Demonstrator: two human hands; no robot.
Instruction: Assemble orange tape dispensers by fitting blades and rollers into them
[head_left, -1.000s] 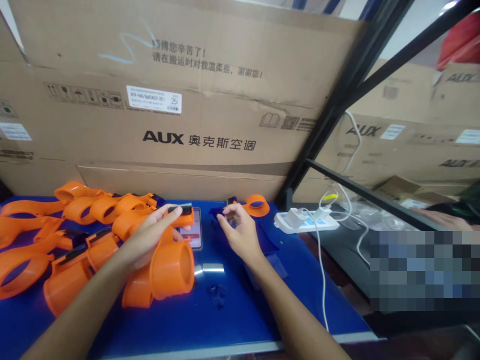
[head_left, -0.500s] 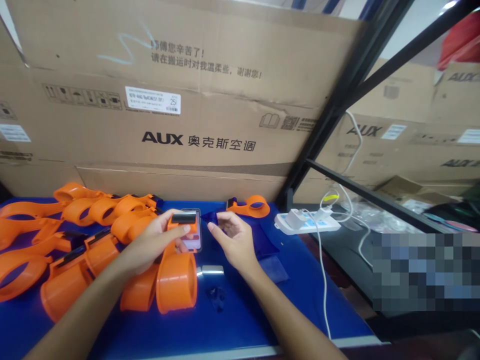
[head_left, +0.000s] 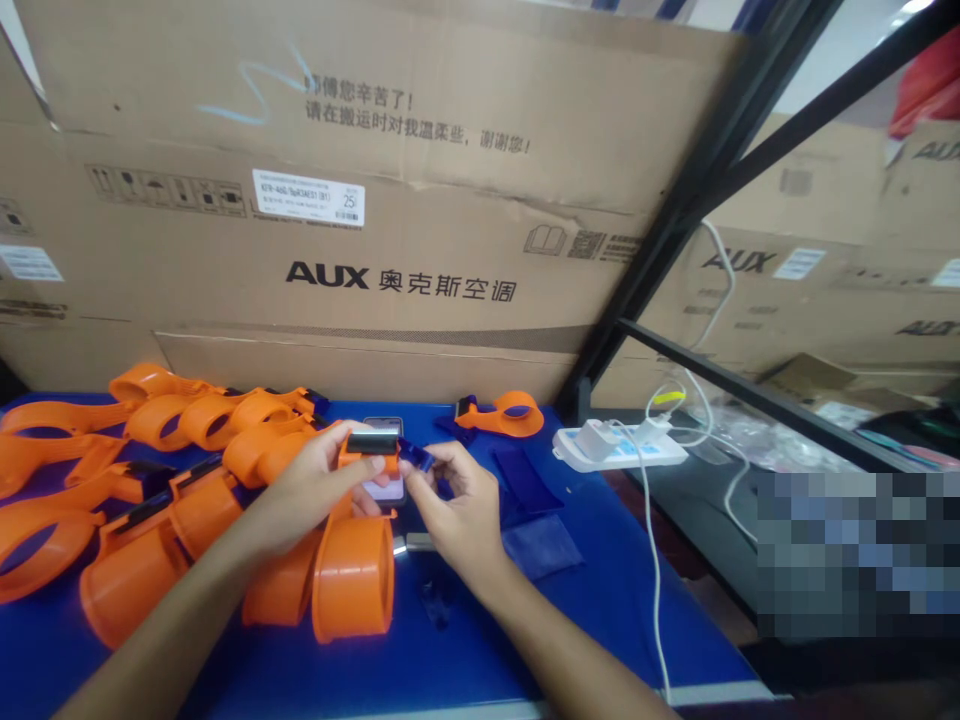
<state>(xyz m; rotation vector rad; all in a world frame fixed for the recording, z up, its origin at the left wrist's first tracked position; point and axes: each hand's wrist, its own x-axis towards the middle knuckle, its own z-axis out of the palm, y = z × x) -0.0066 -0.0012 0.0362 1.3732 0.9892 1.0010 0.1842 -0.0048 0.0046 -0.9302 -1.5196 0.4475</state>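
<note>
My left hand [head_left: 319,490] is closed on an orange plastic tape dispenser [head_left: 354,590], its black roller [head_left: 373,441] at the top and its ring hanging toward me. My right hand [head_left: 465,505] pinches a small dark blue plastic piece [head_left: 417,458] against the right side of the dispenser's roller end. Whether the piece is joined to the dispenser I cannot tell. Behind the hands lies a phone [head_left: 393,488] with its screen lit, partly covered. A flat metal-looking item [head_left: 420,542] is partly hidden by my right hand.
Several more orange dispensers [head_left: 135,575] crowd the left of the blue table [head_left: 487,650]. Another single dispenser [head_left: 517,414] lies at the back. Blue plastic film [head_left: 544,548] rests to the right, near a white power strip [head_left: 585,458] with cables. A cardboard box [head_left: 420,200] stands behind.
My right hand has moved slightly left and down, bringing the blue piece up to the dispenser's roller end. The left hand keeps its hold on the dispenser. The view has shifted a little.
</note>
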